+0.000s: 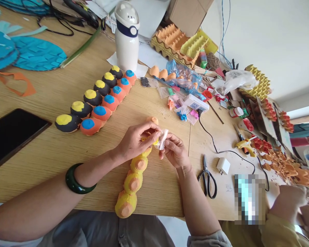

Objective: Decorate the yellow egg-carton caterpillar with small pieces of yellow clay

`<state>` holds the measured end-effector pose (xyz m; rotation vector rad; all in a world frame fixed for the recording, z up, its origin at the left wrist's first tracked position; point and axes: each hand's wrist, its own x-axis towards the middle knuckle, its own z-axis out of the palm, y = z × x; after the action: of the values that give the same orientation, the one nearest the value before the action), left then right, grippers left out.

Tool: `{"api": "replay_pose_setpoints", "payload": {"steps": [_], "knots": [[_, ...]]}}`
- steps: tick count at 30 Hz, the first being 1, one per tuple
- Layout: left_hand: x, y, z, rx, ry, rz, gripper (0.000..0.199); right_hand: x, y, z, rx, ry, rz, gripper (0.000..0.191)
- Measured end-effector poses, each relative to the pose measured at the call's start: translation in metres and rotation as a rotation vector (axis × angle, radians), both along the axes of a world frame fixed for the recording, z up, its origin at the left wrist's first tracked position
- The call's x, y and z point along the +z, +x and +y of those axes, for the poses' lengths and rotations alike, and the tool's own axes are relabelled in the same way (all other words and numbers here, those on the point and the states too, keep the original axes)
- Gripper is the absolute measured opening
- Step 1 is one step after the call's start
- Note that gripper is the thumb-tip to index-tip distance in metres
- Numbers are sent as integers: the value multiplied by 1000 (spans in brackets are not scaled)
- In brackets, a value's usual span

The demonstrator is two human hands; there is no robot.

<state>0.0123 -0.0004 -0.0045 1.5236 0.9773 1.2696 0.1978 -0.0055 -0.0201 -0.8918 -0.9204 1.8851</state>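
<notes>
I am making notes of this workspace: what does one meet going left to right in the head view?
Black phone, green bangle, yellow-painted strip, right hand, black-handled scissors, yellow glue gun.

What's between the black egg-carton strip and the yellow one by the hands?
Head view: the blue-topped orange strip, then wooden tabletop, partly behind the left hand.

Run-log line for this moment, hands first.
left hand: pinching clear packet | right hand: pinching same packet | yellow strip: on table, partly hidden by left hand | scissors: on table, right of strip
</notes>
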Motion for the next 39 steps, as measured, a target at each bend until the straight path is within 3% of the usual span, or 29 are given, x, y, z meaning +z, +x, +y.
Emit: {"api": "replay_pose_setpoints", "payload": {"steps": [21,32,39], "knots": [[-6,-1,1,59,69,16,13,1,1,2,82,-13,109,23],[-6,0,1,50,171,77,10,-1,0,1,53,-18,43,29],[-9,-2,1,114,450,305,9,-3,-3,-3,-2,169,-121,24]]}}
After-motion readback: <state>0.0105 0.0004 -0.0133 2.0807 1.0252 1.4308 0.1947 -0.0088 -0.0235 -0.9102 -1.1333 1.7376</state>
